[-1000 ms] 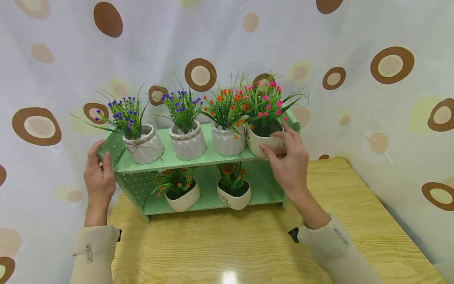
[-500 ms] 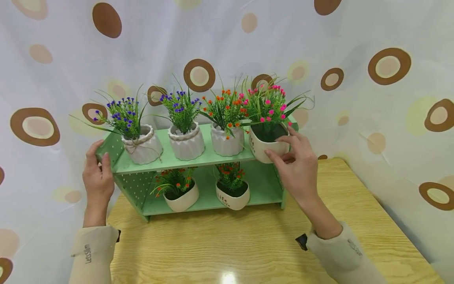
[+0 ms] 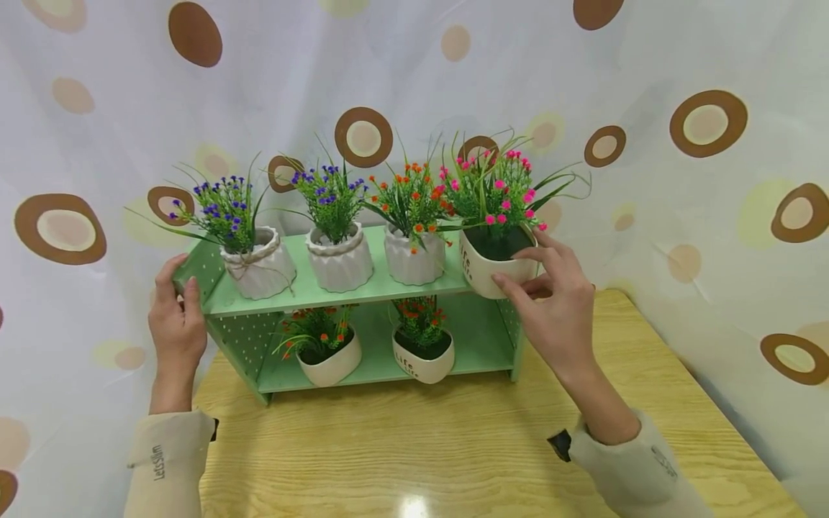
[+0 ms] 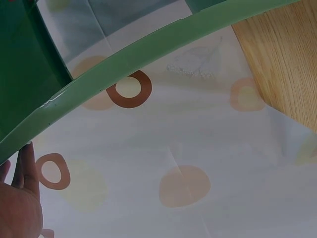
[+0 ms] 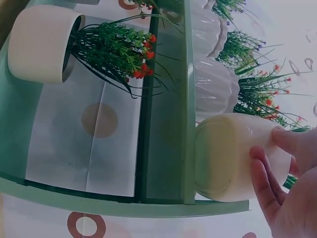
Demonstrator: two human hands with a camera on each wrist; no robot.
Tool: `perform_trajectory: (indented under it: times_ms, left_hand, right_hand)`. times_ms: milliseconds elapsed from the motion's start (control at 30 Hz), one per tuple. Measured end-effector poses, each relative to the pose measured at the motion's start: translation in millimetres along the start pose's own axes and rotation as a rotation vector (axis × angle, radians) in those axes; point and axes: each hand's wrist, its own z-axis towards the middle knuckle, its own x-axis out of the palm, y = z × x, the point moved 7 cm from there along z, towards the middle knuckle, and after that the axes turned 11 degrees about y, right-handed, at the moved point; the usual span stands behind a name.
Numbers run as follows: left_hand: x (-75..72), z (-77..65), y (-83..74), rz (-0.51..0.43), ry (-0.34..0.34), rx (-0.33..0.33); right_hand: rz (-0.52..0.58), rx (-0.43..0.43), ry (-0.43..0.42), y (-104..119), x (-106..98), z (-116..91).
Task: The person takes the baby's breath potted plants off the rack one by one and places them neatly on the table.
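Observation:
My right hand [image 3: 560, 306] pinches the rim of a cream flowerpot [image 3: 495, 272] with pink artificial flowers. This pot is at the right end of the upper board [image 3: 382, 285] of a green two-tier shelf. Part of its underside shows in the right wrist view, where the pot [image 5: 225, 158] overhangs the board's front edge. At the shelf's left side panel [image 3: 197, 273], my left hand [image 3: 178, 324] grips the edge, thumb toward the front. The left wrist view catches only part of this hand [image 4: 22, 203] at the green panel edge.
Three white fluted pots stand along the upper board: two with purple flowers, one with orange [image 3: 414, 255]. Below are two cream pots with red-orange flowers, one on the left [image 3: 332, 360], one near the middle [image 3: 427, 365]. A wooden table [image 3: 363, 453] carries the shelf; patterned cloth hangs behind.
The right hand has drawn the pink-flowered pot to the right and toward the front, widening its gap from the orange-flowered pot. The left hand has stayed at the side panel.

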Motion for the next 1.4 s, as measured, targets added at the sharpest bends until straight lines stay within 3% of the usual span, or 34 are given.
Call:
perform_trajectory:
  times_ms: [367, 1067, 1400]
  left_hand:
    - [-1.0, 0.8, 1.2, -0.006, -0.013, -0.002]
    - [-0.5, 1.8, 2.6, -0.027, -0.012, 0.001]
    - [0.5, 0.8, 2.9, -0.021, -0.003, 0.004]
  right_hand:
    - [0.084, 0.006, 0.019, 2.2, -10.3, -10.4]
    - [0.085, 0.003, 0.112, -1.5, -28.2, -44.3]
    - [0.133, 0.125, 0.193, -9.9, -28.0, -67.6]
